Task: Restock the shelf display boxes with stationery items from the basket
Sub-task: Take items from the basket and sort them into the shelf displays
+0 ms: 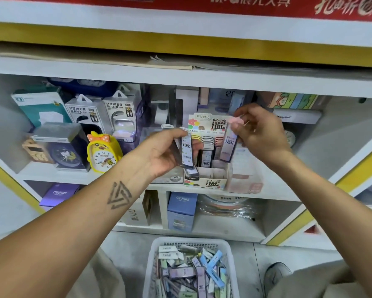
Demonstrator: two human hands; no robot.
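Right hand grip pinches a slim pink-capped lead case above the white cardboard display box; left hand grip clutches several cases beside it.

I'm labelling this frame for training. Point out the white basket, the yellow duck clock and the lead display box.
white basket [154,254]: head view, left rim.
yellow duck clock [104,154]: head view, clock face.
lead display box [205,183]: head view, printed front panel.
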